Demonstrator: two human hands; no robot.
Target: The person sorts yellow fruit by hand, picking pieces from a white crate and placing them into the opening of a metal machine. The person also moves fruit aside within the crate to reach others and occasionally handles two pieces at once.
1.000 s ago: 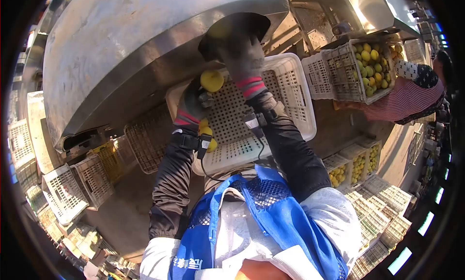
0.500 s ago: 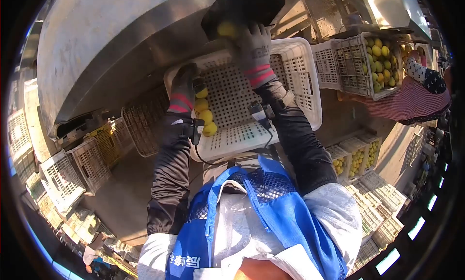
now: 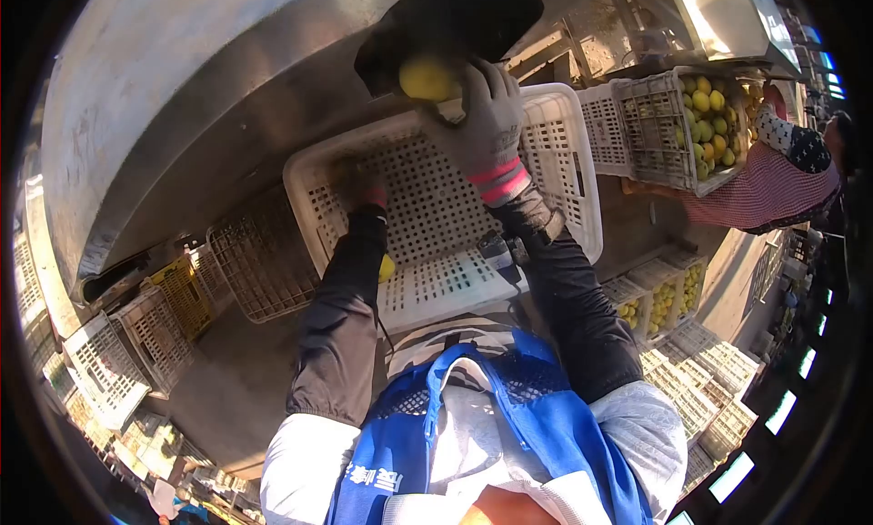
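My right hand (image 3: 486, 120), in a grey glove with a pink-striped cuff, is raised over the back of a white crate (image 3: 446, 298). Its thumb and fingers are spread beside a yellow fruit (image 3: 427, 78), which shows against a black flap (image 3: 464, 20); no closed grip is visible. Inside the crate at the left, my gloved left hand (image 3: 359, 184) is smeared by motion, and its fingers and anything in them cannot be made out. One yellow fruit (image 3: 386, 269) shows beside my left forearm, which hides part of the crate's left side.
A metal surface (image 3: 182, 98) curves along the back left. Behind my left arm stand a brown crate (image 3: 259, 261) and a yellow crate (image 3: 185, 293). At the right, a tilted crate (image 3: 677, 130) holds several fruits near another person (image 3: 764, 189). Stacked crates (image 3: 705, 370) stand lower right.
My left hand has moved down and right, deeper into the crate, and its forearm now covers most of the fruit row. The fruit at the flap appears larger, and my right hand's fingers have spread.
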